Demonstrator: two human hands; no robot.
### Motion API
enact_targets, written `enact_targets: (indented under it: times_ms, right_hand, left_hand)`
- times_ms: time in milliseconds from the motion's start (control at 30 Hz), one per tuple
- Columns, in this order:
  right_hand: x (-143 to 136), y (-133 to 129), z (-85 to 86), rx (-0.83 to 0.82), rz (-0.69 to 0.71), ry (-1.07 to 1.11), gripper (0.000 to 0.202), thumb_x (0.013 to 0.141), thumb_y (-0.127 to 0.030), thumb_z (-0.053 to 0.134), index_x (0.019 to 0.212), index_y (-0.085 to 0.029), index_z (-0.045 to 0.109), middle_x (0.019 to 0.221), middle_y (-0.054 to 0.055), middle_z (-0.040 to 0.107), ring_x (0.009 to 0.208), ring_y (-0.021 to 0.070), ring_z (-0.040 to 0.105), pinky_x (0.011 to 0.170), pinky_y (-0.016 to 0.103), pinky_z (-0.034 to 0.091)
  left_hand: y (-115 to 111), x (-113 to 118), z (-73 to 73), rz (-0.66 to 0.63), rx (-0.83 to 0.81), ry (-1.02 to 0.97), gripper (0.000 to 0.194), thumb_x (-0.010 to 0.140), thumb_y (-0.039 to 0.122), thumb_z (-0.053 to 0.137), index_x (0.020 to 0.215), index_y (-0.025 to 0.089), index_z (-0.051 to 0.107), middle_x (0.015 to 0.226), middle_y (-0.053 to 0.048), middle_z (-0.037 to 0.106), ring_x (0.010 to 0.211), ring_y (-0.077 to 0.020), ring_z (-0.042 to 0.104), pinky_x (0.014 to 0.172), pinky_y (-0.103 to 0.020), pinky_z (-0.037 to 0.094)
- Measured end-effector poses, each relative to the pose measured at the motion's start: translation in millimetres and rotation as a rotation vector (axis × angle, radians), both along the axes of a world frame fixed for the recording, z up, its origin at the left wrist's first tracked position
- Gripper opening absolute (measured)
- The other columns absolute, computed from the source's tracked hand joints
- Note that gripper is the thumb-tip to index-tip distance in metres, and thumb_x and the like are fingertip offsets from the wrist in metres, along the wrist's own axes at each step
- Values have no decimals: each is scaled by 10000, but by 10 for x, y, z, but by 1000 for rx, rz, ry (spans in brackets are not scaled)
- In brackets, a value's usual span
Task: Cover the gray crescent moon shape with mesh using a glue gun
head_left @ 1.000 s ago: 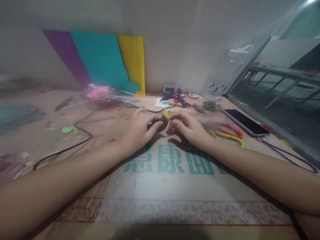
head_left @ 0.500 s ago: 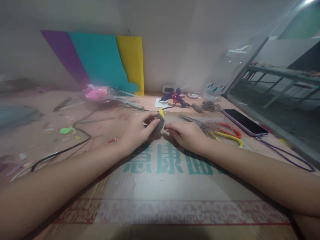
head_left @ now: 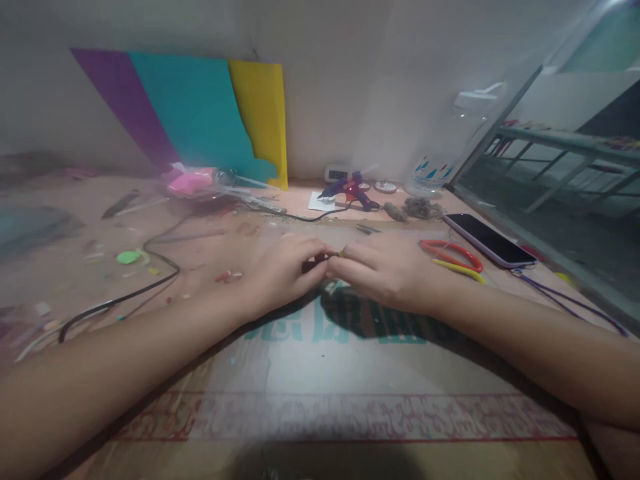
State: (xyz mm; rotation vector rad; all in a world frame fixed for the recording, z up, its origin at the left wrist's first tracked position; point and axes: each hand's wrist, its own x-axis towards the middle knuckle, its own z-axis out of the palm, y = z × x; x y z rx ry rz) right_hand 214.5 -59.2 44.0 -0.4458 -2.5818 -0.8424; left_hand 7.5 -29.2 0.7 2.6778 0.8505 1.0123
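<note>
Fingertips of my left hand [head_left: 290,270] and my right hand [head_left: 383,270] meet above the printed board [head_left: 320,373]. Between them is a small piece, mostly hidden, with a bit of yellow [head_left: 341,253] showing at the right fingertips. My left thumb and fingers are pinched on this piece, with a dark part at the thumb. The fingers of my right hand are bent over its right side. Behind my right hand lie scissors with a red handle [head_left: 463,255] and a yellow handle [head_left: 457,269], their blades partly covered.
A glue gun [head_left: 350,190] with a dark cable stands at the back, near grey yarn [head_left: 423,208] and a clear bottle [head_left: 433,160]. A phone [head_left: 487,240] lies right. Colored sheets [head_left: 185,113] lean on the wall; scraps and a green piece [head_left: 128,257] lie left.
My right hand has come over the small piece, against my left fingertips, and now covers most of the scissors. The grey and yellow piece, plainly visible before, is now mostly hidden.
</note>
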Motion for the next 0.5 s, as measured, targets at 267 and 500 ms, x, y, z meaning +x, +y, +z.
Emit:
enact_targets:
  times_ms: [267,500]
  right_hand:
    - [68,198,-13,-317,-164,334,228,977,-313,486,849,-208,642,747,9,653,681,143,554,625,271,368]
    - [21,290,-190,-656,-192,625,116,928,-265,546,891,-191,629,819,30,670,734,164,582,684,290,442]
  left_hand:
    - [-50,-17,36,-123,-21,51,188,953,283,482,996,196,642,958,-53,705,908,-199,624,830,-347,433]
    - [-41,3,27,-61,-111,-51,175,933,297,511,933,204,660,884,-36,696,831,-180,617,792,-327,460]
